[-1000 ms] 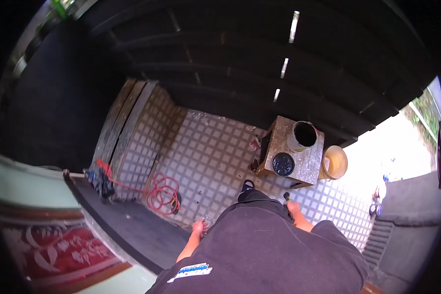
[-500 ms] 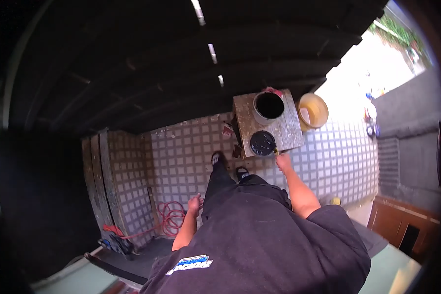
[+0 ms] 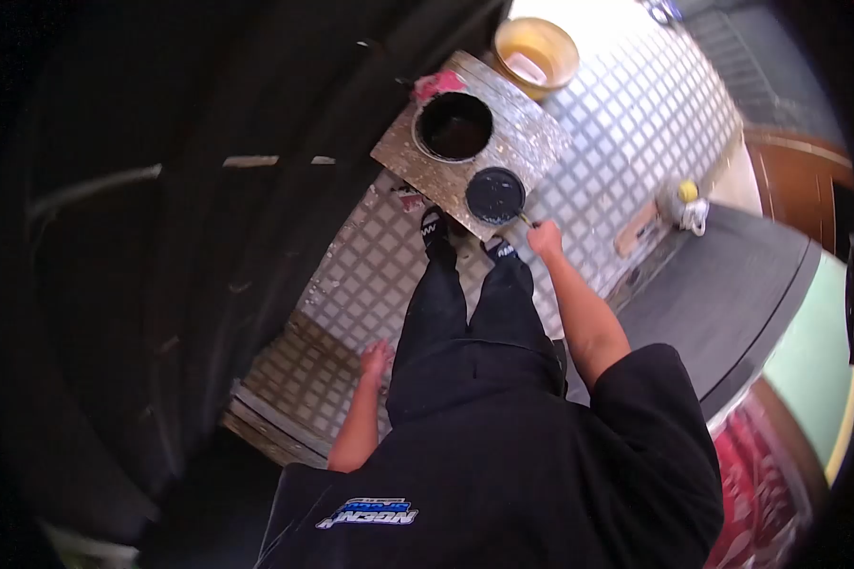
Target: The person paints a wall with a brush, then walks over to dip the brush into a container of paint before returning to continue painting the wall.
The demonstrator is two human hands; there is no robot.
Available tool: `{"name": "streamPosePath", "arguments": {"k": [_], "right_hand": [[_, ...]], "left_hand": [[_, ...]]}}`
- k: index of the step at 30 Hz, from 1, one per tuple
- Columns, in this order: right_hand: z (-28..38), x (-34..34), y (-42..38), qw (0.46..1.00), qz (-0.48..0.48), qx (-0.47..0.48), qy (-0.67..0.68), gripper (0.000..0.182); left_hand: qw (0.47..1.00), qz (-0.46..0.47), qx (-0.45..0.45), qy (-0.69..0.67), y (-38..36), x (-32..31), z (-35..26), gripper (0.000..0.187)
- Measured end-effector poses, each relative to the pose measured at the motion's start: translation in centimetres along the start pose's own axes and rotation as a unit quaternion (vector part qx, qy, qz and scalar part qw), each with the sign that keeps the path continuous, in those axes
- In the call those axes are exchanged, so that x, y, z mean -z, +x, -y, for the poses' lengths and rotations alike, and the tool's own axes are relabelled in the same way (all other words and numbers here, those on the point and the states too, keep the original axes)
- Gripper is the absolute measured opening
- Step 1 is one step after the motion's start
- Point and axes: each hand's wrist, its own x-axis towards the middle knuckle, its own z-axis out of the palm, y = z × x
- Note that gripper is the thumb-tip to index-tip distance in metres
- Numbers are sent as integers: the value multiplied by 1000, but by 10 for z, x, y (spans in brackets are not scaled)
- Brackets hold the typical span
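My right hand is closed around the handle of a tool, probably a brush, whose end lies at the rim of a round lid or shallow pan of dark paint. That pan rests on a paint-spattered wooden table. Beside it stands a bucket with a dark inside, and a red cloth lies at the table's edge. My left hand hangs low beside my left leg, away from the table; its fingers are too small to read clearly.
A yellow bucket stands on the tiled floor beyond the table. Dark corrugated panels rise on the left. At the right are a grey surface and a brown door.
The view has turned, so the table and buckets appear higher and further left. My right hand still holds the handle at the pan. My left hand remains low at my side.
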Motion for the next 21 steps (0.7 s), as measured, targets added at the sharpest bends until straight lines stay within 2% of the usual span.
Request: {"name": "streamPosePath", "arguments": {"k": [1,2,4,8,11,12,13,15,17,21], "right_hand": [[6,-4,-2,999,-20,-20,21,30],[13,-7,-5,998,-42,-38,40,30],[22,-14,-6,994,-53,-68,70,30],[38,-22,-3,986,-51,-119,107,33],[43,-33,15,981,-85,-121,128,35],[43,-36,19,978,-83,-122,146,36],[45,-39,24,977,-113,-116,142,37],[42,-46,36,975,-105,-117,158,36],[39,-57,46,976,-106,-130,141,34],[35,-82,59,974,-174,-87,116,28]], "left_hand": [[998,11,12,-63,20,13,-4,28],[999,19,16,-42,37,25,-16,28],[998,50,-33,5,70,42,-47,28],[995,40,-65,57,78,37,-106,25],[992,88,-51,73,95,37,-111,24],[993,50,-34,103,96,34,-109,25],[992,49,-30,111,97,34,-108,25],[990,82,-25,108,100,43,-97,25],[993,67,-7,101,98,51,-88,25],[991,60,3,119,93,77,-81,25]]}}
